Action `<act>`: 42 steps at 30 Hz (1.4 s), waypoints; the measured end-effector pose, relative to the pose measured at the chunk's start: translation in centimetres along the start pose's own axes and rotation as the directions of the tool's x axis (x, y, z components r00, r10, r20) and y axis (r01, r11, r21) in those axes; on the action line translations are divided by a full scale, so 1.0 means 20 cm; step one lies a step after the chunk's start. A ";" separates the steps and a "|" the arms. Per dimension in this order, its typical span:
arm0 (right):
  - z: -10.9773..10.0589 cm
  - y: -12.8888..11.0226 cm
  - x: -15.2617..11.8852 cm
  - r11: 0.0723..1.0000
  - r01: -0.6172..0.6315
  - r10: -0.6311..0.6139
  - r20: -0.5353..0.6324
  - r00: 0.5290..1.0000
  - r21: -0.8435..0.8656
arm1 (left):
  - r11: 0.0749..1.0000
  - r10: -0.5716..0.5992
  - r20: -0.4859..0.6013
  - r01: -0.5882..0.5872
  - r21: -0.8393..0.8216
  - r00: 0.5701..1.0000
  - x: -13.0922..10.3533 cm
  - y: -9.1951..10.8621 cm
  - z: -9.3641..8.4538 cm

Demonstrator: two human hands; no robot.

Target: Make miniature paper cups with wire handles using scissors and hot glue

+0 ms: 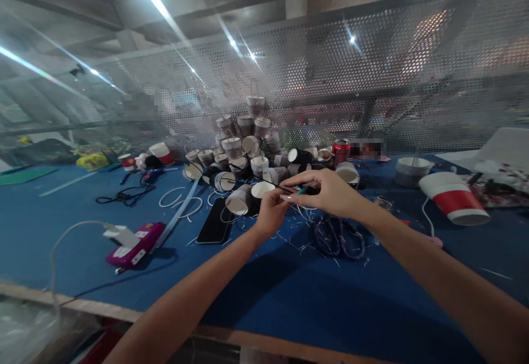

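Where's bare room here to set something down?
Bare blue tabletop shows on the near side of the left hand, right hand and dark looped bundle; more lies left of the tangled black cable. Crowded: just beyond the hands, with piled round grey-white cups.

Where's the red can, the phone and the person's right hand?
Red can [341, 153]: head view, on its side.
Phone [214, 222]: head view, on its dark screen.
Right hand [330, 192]: head view, on its back.
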State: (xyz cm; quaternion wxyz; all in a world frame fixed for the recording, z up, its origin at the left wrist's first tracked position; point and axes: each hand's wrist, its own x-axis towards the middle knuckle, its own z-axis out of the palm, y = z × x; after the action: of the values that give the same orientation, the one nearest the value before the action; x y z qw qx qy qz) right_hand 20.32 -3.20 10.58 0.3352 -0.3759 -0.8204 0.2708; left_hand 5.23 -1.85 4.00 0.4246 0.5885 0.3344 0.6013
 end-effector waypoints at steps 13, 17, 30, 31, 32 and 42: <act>0.06 0.06 0.03 0.875 -0.234 0.227 0.070 0.971 0.423 | 0.992 -0.024 0.264 -0.009 0.124 0.964 -0.01 0.03 -0.01; 0.04 0.09 0.04 0.820 -0.318 0.253 0.197 0.947 0.477 | 0.999 -0.024 0.352 0.011 0.038 0.936 -0.01 0.03 0.00; 0.08 0.08 0.03 0.853 -0.253 0.265 0.039 0.963 0.456 | 0.997 -0.071 0.401 0.050 0.063 0.913 0.00 0.07 0.01; 0.08 0.08 0.03 0.852 -0.255 0.273 0.027 0.962 0.458 | 0.997 -0.070 0.401 0.047 0.068 0.913 0.00 0.07 0.02; 0.09 0.07 0.03 0.849 -0.254 0.281 0.011 0.960 0.464 | 0.996 -0.067 0.403 0.040 0.074 0.913 0.00 0.08 0.02; 0.03 0.05 0.03 0.913 -0.285 0.279 0.063 0.958 0.291 | 0.996 -0.090 0.258 0.081 0.045 0.962 0.00 0.04 -0.01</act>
State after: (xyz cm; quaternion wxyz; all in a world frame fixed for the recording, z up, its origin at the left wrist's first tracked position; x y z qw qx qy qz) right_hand 19.92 -2.24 9.74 0.3373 -0.4326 -0.7108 0.4403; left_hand 4.90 -2.11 4.84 0.4801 0.6545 0.3113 0.4942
